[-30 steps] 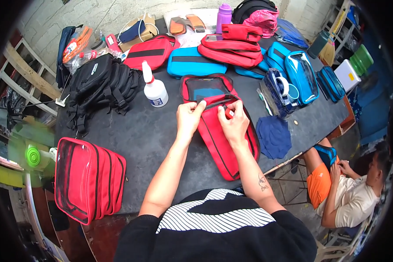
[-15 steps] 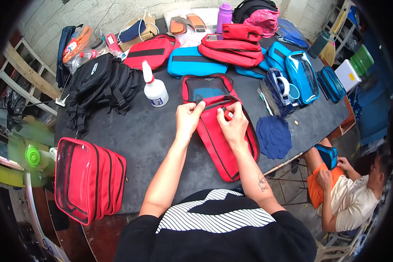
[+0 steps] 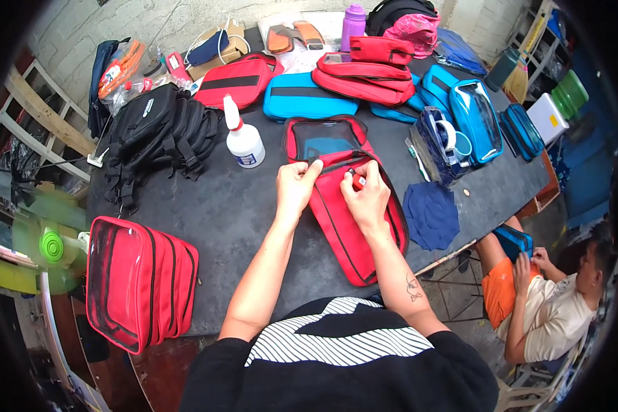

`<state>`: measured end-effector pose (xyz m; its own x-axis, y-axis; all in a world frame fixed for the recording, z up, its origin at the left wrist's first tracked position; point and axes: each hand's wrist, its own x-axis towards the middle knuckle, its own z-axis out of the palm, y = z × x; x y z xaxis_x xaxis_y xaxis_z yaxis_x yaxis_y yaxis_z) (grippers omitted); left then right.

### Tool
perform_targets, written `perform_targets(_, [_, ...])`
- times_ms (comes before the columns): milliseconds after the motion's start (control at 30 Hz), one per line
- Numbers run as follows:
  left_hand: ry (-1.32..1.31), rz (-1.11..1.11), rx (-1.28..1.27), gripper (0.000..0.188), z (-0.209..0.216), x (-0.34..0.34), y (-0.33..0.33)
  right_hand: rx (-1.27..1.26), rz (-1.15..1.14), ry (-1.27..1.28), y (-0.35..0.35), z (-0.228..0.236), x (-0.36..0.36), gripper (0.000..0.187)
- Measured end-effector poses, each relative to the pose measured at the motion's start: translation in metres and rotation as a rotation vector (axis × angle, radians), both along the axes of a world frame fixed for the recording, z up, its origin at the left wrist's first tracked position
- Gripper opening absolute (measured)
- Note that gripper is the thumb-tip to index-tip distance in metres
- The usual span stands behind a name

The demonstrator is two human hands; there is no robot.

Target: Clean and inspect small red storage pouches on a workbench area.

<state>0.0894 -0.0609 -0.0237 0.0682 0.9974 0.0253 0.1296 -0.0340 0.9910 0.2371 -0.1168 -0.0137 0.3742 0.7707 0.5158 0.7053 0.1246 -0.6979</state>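
Hands unmoved: left hand [image 3: 296, 187], right hand [image 3: 366, 199] pinching red pouch [image 3: 347, 226].

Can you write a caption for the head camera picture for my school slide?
Both hands, left hand and right hand, grip a red pouch on a dark table crowded with bags.

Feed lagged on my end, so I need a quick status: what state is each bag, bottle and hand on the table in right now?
Left hand: pinching the red pouch's upper edge.
Right hand: gripping a small red piece at the same edge.
Red pouch: lying flat, clear-window flap folded open.
Glue bottle: upright, capped.
Purple bottle: upright, lid on.
Red bags: stacked on edge at the table's left corner.
Black backpack: lying flat.
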Motion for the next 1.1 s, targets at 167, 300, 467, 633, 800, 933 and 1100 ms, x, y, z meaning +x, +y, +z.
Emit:
perform_targets(167, [0.046,-0.011,-0.012,0.03,-0.005,-0.01,0.003,-0.082,0.175,0.293,-0.003,0.0,0.007,0.024])
perform_targets(300, [0.138,0.044,0.09,0.029,0.004,-0.028,-0.013,0.205,0.204,0.471,-0.023,0.027,0.04,0.018])
perform_targets(467, [0.138,0.05,0.174,0.019,-0.02,-0.033,-0.019,-0.242,-0.089,0.071,0.0,-0.047,0.128,0.03])
perform_targets(633, [0.001,-0.067,0.068,0.023,-0.04,-0.04,-0.028,-0.245,-0.05,-0.425,-0.033,-0.046,0.094,0.046])
perform_targets(800, [0.3,0.2,0.396,0.029,-0.026,-0.023,-0.045,-0.3,0.042,-0.305,-0.039,-0.074,0.099,0.026])
perform_targets(933, [0.774,0.184,0.77,0.026,-0.031,-0.027,-0.051,-0.188,-0.082,-0.181,-0.03,-0.062,0.103,0.01])
perform_targets(1100, [0.805,0.229,1.079,0.022,-0.04,-0.024,-0.051,-0.127,-0.034,0.137,-0.028,-0.026,0.085,0.013])
